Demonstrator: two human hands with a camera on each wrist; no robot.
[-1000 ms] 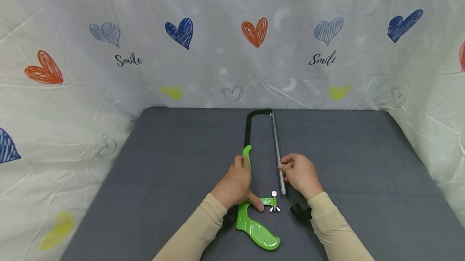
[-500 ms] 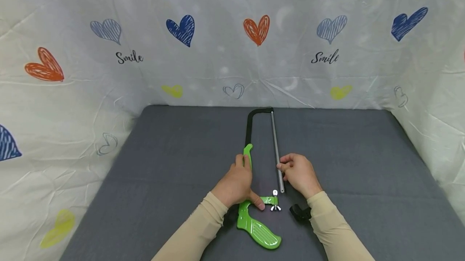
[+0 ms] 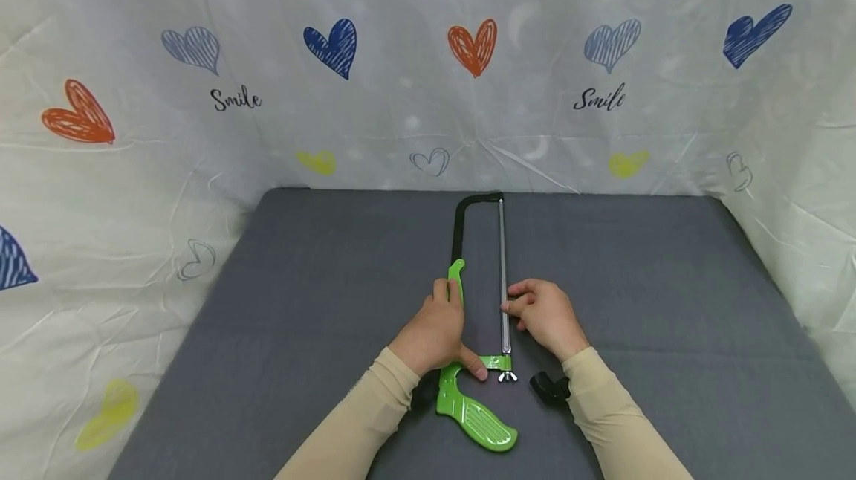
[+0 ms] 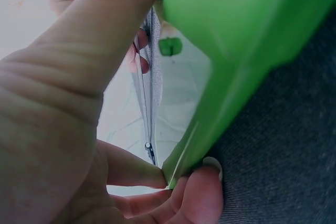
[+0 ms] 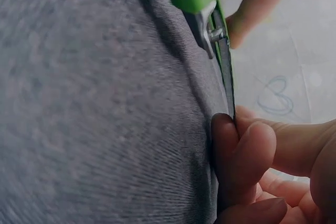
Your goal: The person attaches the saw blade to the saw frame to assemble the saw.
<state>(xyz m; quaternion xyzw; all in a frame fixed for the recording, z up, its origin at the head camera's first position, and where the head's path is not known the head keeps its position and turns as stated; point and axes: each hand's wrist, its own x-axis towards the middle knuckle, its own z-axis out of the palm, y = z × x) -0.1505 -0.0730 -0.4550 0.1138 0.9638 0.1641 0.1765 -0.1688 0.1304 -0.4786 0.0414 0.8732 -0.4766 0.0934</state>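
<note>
A hacksaw frame [image 3: 458,238], black at its far end and green along the back and handle [image 3: 483,424], lies on the grey-covered table. My left hand [image 3: 431,339] grips the green back, with its thumb reaching onto the near arm [image 4: 231,61]. My right hand [image 3: 547,316] pinches the thin silver hacksaw blade [image 3: 504,264] between thumb and fingers, a little above its near end. The blade's far end meets the black arm. Its near end is at the metal post [image 5: 215,34] by the wing nut [image 3: 507,377]; whether it is hooked on, I cannot tell.
Grey cloth [image 3: 321,294] covers the table on both sides of the saw. A white curtain [image 3: 374,116] printed with hearts stands close behind the table's far edge and along the sides. A black wrist strap [image 3: 551,388] is at my right wrist.
My right hand has moved slightly left, bringing the near end of the blade from beside the post to in line with it. The left hand keeps its grip on the frame.
</note>
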